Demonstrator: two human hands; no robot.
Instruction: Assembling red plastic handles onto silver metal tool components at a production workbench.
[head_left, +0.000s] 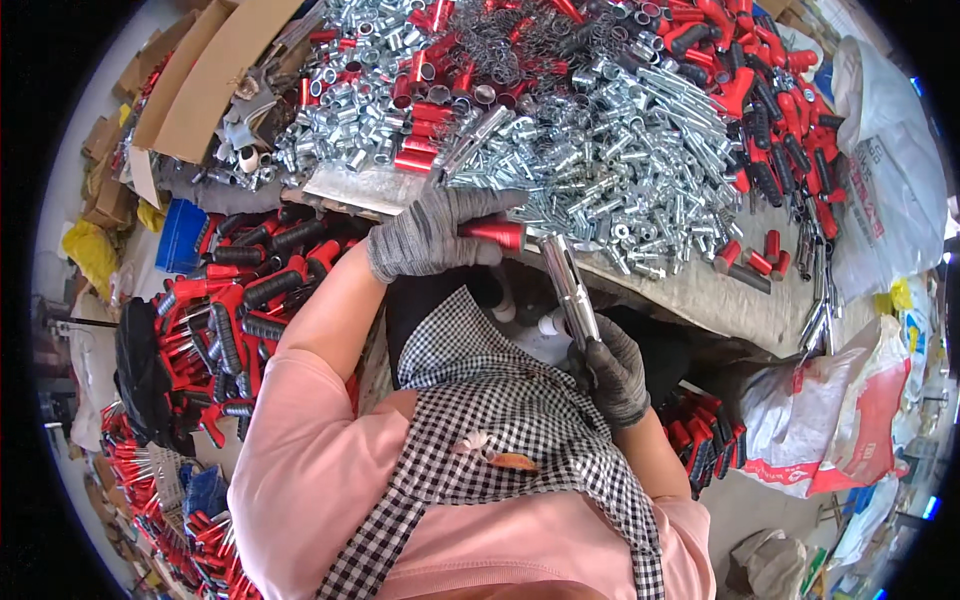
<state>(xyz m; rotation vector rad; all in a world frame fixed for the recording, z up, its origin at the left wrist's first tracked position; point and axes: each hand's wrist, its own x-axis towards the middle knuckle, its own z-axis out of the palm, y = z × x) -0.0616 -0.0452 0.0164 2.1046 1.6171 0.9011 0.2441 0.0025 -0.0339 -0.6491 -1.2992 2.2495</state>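
Observation:
My left hand (430, 238), in a grey knitted glove, is closed round a short red metal sleeve (498, 236) just off the table's front edge. The sleeve's one end sticks out to the right of my fingers. In my right hand (612, 372), also gloved, is a shiny silver metal tube (570, 290), gripped at its lower end and tilted with the upper end toward the table. The tube's upper end is close to the red sleeve but apart from it. Part of the tube's lower end is hidden by my fingers.
The table (350, 188) bears heaps of silver bolts (630, 160), silver collars (350, 125), springs (500, 50) and red-and-black handles (780, 110). More handles (240, 320) are piled at the left, by a blue bin (180, 236). At the right stands a white-and-red sack (830, 420).

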